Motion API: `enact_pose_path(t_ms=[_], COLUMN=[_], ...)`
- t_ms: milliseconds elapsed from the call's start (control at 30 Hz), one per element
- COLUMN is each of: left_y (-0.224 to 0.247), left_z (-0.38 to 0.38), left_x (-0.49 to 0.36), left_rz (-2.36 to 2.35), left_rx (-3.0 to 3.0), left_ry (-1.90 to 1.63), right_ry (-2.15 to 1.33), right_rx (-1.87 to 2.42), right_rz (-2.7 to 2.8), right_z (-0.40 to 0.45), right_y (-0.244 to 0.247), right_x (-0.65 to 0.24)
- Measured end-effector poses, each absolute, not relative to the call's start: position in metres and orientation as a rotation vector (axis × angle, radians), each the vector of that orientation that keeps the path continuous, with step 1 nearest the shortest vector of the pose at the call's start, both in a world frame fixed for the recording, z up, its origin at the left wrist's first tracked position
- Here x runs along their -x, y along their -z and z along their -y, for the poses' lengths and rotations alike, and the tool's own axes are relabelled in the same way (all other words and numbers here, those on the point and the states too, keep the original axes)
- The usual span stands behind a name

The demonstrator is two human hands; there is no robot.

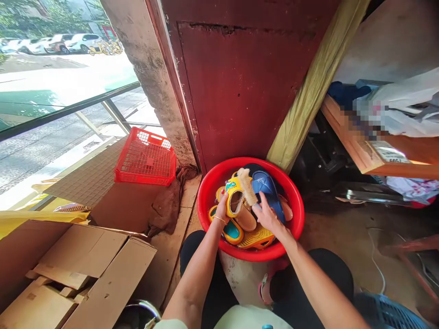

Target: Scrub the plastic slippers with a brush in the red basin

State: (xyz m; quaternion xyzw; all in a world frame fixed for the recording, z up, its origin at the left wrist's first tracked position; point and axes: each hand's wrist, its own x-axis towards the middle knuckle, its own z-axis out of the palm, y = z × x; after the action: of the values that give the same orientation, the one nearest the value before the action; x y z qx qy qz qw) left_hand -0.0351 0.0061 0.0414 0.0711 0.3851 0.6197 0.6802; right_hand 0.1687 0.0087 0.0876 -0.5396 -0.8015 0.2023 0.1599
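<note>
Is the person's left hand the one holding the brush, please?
No, the left hand grips a yellow slipper in the red plastic basin, while the right hand holds the brush.

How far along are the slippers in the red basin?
Done: can't tell; no slippers show outside the basin. In hand: the left hand holds a yellow slipper, the right hand a brush. Left: the blue slipper and others lie in the basin.

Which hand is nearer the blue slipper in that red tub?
Right. The right hand sits against the blue slipper, at its lower left; the left hand is farther left, on a yellow sandal.
</note>
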Motion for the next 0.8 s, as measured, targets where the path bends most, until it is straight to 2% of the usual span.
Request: enact_pose_path(t_ms=[167,400,567,800], left_y=[-0.035,-0.027,-0.020,-0.021], left_z=[-0.004,-0.001,0.001,-0.004], left_x=[0.040,0.031,0.033,0.033], left_rz=[-0.905,-1.049,-1.151,-1.265], left_rx=[-0.368,-0.587,-0.708,-0.957], left_ry=[-1.444,-1.390,-1.440,-1.541], right_ry=[-0.683,-0.751,-0.764,-0.514], right_rx=[1.375,1.564,1.513,1.525], right_rz=[2.582,2.537,2.513,2.769], right_z=[0.022,-0.010,-0.009,0.041], right_y=[-0.085,-0.099,-0.106,-0.111], right_x=[-0.174,-0.176,-0.160,-0.169])
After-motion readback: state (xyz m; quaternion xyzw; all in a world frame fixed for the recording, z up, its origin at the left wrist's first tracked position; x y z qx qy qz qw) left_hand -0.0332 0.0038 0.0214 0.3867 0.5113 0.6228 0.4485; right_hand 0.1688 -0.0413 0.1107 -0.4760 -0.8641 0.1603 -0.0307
